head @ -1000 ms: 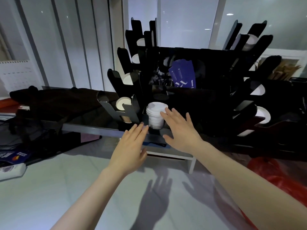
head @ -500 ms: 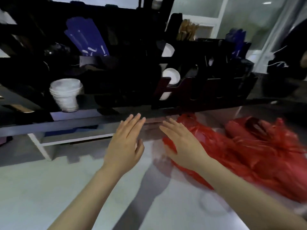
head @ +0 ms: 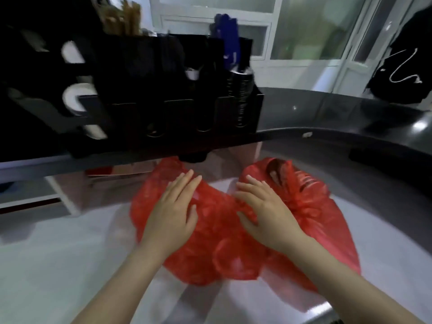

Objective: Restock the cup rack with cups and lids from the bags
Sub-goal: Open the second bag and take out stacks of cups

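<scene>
Two hands over the red bags [head: 210,253]: fetch step, nothing drawn out yet.
I log the left hand [head: 174,206] flat above one bag and the right hand [head: 266,206] beside the bunched neck of the other, fingers straight and spread, gripping nothing; contact I cannot confirm. Both bags lie on the pale surface [head: 70,253] below the dark counter [head: 327,118] that carries the cup rack [head: 163,90]. Next, I judge: find a bag mouth, open it, lift out cups or lids.
</scene>
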The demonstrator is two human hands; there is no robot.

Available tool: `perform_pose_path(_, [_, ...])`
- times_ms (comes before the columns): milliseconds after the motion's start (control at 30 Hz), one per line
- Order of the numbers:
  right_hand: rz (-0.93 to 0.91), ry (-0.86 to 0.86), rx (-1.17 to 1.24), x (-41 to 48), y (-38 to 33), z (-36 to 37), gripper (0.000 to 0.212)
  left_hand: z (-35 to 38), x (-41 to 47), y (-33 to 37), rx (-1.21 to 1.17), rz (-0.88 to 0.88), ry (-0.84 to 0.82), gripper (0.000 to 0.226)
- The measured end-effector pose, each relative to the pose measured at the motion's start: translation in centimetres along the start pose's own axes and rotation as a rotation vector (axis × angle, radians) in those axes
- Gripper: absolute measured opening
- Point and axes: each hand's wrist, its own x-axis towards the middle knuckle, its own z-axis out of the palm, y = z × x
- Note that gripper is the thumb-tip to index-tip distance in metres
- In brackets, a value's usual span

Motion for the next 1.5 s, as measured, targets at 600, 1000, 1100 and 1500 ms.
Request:
perform_pose_path(600, [0.099, -0.110, 0.133, -5.1, 17.3, -5.2, 0.035, 14.0, 7.0, 15.2, -0.174, -0.196, -0.189, 0.042])
perform_pose_path(1000, [0.167, -0.098, 0.321, -4.7, 17.2, -4.8, 0.017, 14.3, 7.2, 15.4, -0.432, -0.375, -0.102, 0.044])
perform_pose_path(1100, [0.187, -0.074, 0.297, -5.4, 17.3, -4.9, 0.020, 14.0, 7.0, 15.4, -0.615, -0.465, -0.012, 0.041])
perform_pose_path(1500, [0.167, -0.033, 0.297, -5.2, 17.4, -6.1, 0.031, 11.7, 8.4, 16.1, -0.568, -0.384, 0.107, 0.038])
